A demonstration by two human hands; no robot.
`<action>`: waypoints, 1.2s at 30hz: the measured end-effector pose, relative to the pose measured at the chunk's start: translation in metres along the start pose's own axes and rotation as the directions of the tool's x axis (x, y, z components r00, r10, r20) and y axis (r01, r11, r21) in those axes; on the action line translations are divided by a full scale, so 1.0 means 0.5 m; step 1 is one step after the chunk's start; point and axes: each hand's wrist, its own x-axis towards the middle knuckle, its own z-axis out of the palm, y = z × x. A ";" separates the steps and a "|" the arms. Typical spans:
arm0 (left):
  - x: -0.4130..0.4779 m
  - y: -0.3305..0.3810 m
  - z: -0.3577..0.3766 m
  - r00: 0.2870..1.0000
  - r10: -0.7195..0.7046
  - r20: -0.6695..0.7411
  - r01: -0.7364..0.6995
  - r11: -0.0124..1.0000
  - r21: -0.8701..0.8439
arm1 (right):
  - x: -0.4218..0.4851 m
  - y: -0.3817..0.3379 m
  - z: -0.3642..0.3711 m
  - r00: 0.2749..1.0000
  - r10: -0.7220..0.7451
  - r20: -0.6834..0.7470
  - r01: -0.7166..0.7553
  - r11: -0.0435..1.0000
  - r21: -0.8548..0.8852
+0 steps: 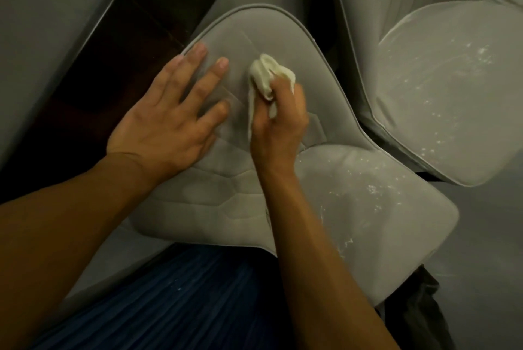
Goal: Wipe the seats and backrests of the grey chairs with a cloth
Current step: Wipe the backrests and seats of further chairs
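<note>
Dark brown tiling (133, 46) is seen in dim light beyond a grey upholstered chair (328, 106), whose quilted backrest (271, 32) is viewed from above. A crumpled cream cloth (266, 78) is pressed against the middle of that backrest, near its top edge. The cloth is gripped by the right hand (278, 126), whose fingers are curled tightly round it, so that a bunch sticks out above the knuckles and a strip hangs down beside the thumb. The left hand (169, 112) is laid flat on the left part of the backrest, with its fingers straight and spread apart; nothing is held in it, and its fingertips lie close to the piped edge.

Below the backrest the chair's grey padded seat (368, 225) is seen, and white specks (373, 191) are scattered over its right side. To the right of the chair, just beside it, a second grey chair (452, 100) is placed, likewise marked with white flecks and smears. At the bottom, in front of the seat, blue pleated fabric (184, 307) is visible between the two forearms.
</note>
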 end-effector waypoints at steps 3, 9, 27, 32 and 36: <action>0.000 -0.004 -0.003 1.000 0.005 0.011 -0.005 1.000 -0.009 | -0.009 0.071 -0.017 0.981 0.181 -0.066 -0.182 0.983 -0.019; -0.005 -0.003 -0.004 1.000 0.015 -0.004 -0.015 1.000 -0.014 | -0.037 0.094 0.030 0.861 0.472 -0.188 -0.466 0.881 0.082; -0.008 -0.005 0.003 0.999 0.033 -0.024 -0.033 0.999 -0.010 | -0.221 0.102 0.010 0.453 0.863 0.223 -0.888 0.460 0.021; -0.009 -0.005 0.003 1.000 0.024 -0.020 -0.024 1.000 -0.013 | -0.225 0.108 0.006 0.753 0.631 0.187 -0.641 0.768 -0.009; -0.007 -0.004 0.004 1.000 0.017 -0.009 -0.017 1.000 0.003 | -0.293 0.195 -0.025 0.575 0.693 0.434 -0.564 0.720 -0.404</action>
